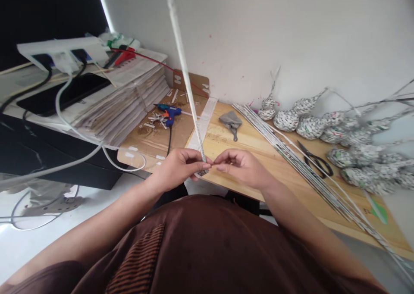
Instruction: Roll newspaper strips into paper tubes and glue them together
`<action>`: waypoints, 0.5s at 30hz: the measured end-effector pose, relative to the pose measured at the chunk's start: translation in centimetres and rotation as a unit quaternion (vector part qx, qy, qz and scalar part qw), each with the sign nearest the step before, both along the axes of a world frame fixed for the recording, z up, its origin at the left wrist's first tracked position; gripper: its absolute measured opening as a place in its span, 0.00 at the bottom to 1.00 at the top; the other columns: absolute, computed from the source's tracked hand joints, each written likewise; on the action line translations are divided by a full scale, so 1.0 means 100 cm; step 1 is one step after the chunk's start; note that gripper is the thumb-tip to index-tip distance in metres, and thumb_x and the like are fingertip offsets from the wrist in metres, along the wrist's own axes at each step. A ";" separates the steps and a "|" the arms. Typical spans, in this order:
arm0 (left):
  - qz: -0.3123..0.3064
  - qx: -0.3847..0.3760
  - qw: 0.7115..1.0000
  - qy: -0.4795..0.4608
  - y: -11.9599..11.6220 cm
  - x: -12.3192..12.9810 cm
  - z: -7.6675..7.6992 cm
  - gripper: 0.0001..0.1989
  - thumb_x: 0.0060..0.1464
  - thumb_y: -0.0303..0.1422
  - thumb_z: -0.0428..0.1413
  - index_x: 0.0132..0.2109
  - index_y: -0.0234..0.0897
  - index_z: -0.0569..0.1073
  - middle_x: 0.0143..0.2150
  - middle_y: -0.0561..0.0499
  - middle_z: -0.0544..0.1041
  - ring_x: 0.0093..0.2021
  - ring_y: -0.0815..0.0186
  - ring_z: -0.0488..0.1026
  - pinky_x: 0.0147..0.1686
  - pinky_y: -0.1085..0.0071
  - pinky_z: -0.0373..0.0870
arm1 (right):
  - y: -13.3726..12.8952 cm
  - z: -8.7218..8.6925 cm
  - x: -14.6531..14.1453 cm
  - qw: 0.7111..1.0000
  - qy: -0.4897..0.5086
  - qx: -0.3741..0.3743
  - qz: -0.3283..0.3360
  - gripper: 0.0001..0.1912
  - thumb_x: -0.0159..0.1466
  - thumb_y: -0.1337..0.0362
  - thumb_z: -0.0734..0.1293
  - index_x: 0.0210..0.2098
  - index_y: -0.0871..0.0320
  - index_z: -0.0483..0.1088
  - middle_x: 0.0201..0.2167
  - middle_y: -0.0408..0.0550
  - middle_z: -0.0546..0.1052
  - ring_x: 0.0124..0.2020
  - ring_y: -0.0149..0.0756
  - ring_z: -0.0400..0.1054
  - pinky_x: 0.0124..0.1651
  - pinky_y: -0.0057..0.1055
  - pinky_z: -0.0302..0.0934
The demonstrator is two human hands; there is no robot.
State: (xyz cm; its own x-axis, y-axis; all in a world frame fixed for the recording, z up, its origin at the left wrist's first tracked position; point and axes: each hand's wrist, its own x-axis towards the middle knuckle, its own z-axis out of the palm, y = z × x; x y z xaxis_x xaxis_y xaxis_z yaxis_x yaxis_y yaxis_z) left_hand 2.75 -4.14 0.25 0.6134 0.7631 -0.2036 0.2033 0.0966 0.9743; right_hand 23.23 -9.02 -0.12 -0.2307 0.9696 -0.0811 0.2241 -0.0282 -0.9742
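Note:
My left hand (174, 168) is closed around the lower end of a long, thin rolled-paper stick (184, 65). The stick rises from the fingers and leans slightly left, running out past the top of the view. A small dark and white patch shows at its bottom end under the fingers. Thumb and fingertips of my right hand (242, 165) are pinched together against the left fingertips. What the right hand pinches, if anything, is too small to make out. Both hands are just above the near edge of the wooden table (213, 134).
Left: a blue glue gun (171, 116) on cardboard, stacked newspapers (139, 93), a phone (64, 93) and a power strip (64, 54) with cables. Right: a grey crumpled cloth (230, 121), a bundle of paper sticks (284, 154), black scissors (318, 162) and several woven paper gourd shapes (310, 126).

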 end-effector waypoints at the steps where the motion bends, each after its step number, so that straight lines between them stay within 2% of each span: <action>1: 0.011 0.008 1.000 -0.004 0.001 0.002 0.000 0.11 0.47 0.38 0.61 0.35 0.34 0.79 0.36 0.47 0.79 0.30 0.69 0.72 0.24 0.77 0.71 | -0.002 -0.007 -0.005 1.000 -0.006 0.004 -0.004 0.14 0.57 0.57 0.71 0.39 0.59 0.73 0.33 0.47 0.75 0.31 0.30 0.67 0.33 0.27 0.62; 4: 0.035 0.033 0.999 -0.016 0.004 0.007 -0.002 0.10 0.47 0.37 0.61 0.34 0.35 0.79 0.34 0.48 0.78 0.26 0.72 0.69 0.19 0.81 0.64 | -0.004 -0.019 -0.017 0.998 -0.030 0.041 -0.029 0.14 0.57 0.56 0.70 0.39 0.59 0.74 0.29 0.45 0.75 0.28 0.29 0.65 0.31 0.27 0.59; 7: 0.050 0.039 0.998 -0.024 0.006 0.012 -0.006 0.09 0.47 0.37 0.61 0.32 0.35 0.78 0.32 0.49 0.78 0.21 0.76 0.64 0.16 0.81 0.57 | -0.004 -0.022 -0.023 0.995 -0.060 0.057 -0.058 0.11 0.58 0.57 0.69 0.32 0.60 0.76 0.25 0.44 0.74 0.24 0.27 0.62 0.27 0.26 0.56; 10: 0.056 0.037 0.998 -0.021 0.007 0.015 -0.008 0.10 0.46 0.38 0.62 0.29 0.34 0.77 0.30 0.49 0.77 0.20 0.76 0.62 0.15 0.81 0.55 | -0.005 -0.021 -0.024 0.988 -0.102 0.075 -0.090 0.11 0.59 0.58 0.68 0.28 0.60 0.74 0.21 0.42 0.72 0.21 0.26 0.59 0.25 0.25 0.53; 12: 0.057 0.037 0.998 -0.015 0.008 0.017 -0.009 0.12 0.46 0.40 0.62 0.28 0.33 0.76 0.28 0.49 0.76 0.20 0.75 0.62 0.15 0.80 0.54 | -0.009 -0.021 -0.023 0.977 -0.145 0.117 -0.100 0.11 0.61 0.59 0.66 0.27 0.59 0.71 0.21 0.42 0.71 0.21 0.26 0.59 0.25 0.25 0.53; 15: 0.068 0.033 0.997 -0.008 0.009 0.018 -0.011 0.14 0.45 0.42 0.62 0.28 0.33 0.76 0.26 0.50 0.75 0.19 0.76 0.60 0.14 0.79 0.52 | -0.016 -0.020 -0.020 0.946 -0.236 0.209 -0.076 0.12 0.64 0.61 0.63 0.25 0.59 0.68 0.22 0.43 0.70 0.24 0.28 0.61 0.29 0.26 0.55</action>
